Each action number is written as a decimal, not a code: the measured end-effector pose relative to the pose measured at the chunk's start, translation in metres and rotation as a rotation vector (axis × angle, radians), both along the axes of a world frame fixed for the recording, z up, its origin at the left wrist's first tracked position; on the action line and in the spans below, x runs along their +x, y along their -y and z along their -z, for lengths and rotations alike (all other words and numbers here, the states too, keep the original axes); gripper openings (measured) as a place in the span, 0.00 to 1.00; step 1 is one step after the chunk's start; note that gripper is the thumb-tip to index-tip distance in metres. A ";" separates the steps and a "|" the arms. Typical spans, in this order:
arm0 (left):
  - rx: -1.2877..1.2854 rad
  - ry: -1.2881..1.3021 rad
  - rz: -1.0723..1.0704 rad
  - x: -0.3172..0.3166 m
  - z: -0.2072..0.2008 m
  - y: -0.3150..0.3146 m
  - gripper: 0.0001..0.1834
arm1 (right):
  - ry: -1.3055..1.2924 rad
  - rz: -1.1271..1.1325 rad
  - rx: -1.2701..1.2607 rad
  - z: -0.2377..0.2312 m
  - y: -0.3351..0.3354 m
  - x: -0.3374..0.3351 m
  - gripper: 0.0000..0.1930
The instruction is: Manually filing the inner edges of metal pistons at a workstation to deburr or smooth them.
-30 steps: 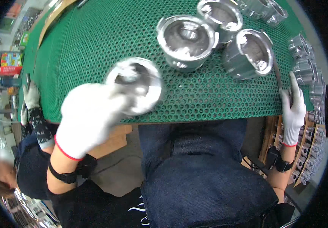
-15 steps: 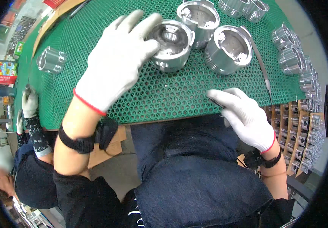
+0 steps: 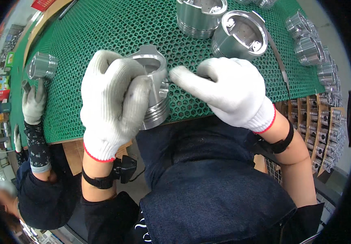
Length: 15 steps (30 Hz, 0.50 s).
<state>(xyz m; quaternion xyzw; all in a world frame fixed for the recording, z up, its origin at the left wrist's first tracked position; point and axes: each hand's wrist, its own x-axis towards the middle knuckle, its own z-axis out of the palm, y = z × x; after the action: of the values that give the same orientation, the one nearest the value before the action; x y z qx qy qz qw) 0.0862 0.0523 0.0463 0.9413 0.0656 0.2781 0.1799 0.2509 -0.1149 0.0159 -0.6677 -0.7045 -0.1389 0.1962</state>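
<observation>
Close to the table's front edge, a silver piston [image 3: 156, 112] is tipped over, its ring grooves toward me and its pin bore toward the right. My left hand [image 3: 109, 95], in a white glove with a red cuff, grips it from the left side. My right hand [image 3: 234, 91], gloved alike, is just right of the bore, one finger stretched toward it and the others curled. A small dark tip shows by that finger, but what the hand holds is mostly hidden. Beyond stand two more pistons, one [image 3: 197, 26] farther left and one [image 3: 232, 40] nearer my right hand.
Green honeycomb matting [image 3: 78, 44] covers the table. A flat metal strip [image 3: 279, 61] lies at the right, with pistons [image 3: 308, 51] past it. Below them is a rack [image 3: 317, 126] full of pistons. A co-worker's gloved hand [image 3: 34, 103] is at left near a lone piston [image 3: 42, 66].
My left hand has brought one piston from the group toward me and tipped it on its side. My right hand has moved up and left to the piston's bore.
</observation>
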 end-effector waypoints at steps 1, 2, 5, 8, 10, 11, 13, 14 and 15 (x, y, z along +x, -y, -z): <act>-0.047 0.048 -0.016 -0.003 0.001 0.003 0.06 | 0.004 0.026 -0.008 -0.002 -0.002 -0.004 0.18; -0.050 0.042 -0.014 -0.009 0.001 0.009 0.06 | 0.007 0.052 -0.017 -0.005 -0.003 -0.009 0.16; 0.072 -0.006 -0.037 -0.032 0.008 0.032 0.13 | -0.152 0.108 -0.262 -0.013 0.009 -0.027 0.14; 0.162 -0.087 -0.021 -0.048 0.013 0.061 0.18 | -0.832 -0.281 -0.435 0.007 0.016 -0.007 0.14; 0.133 0.032 0.070 -0.049 0.024 0.051 0.20 | -1.336 0.085 -0.783 -0.028 0.021 -0.006 0.17; 0.154 0.044 -0.002 -0.055 0.022 0.043 0.21 | -1.352 0.179 -0.747 -0.027 0.022 -0.004 0.17; 0.075 0.060 -0.056 -0.063 0.022 0.024 0.25 | -1.339 0.303 -0.634 -0.021 0.032 -0.002 0.18; 0.047 0.047 -0.113 -0.061 0.021 0.023 0.23 | -1.341 0.306 -0.630 -0.020 0.035 -0.002 0.18; 0.091 0.036 -0.116 -0.059 0.016 0.026 0.22 | -1.368 0.270 -0.612 -0.024 0.037 -0.004 0.18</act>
<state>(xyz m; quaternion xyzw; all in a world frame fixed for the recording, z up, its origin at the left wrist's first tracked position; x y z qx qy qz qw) 0.0275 0.0266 0.0307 0.9379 0.1043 0.3077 0.1218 0.2466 -0.1516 0.0398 -0.7101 -0.3454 0.4846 0.3764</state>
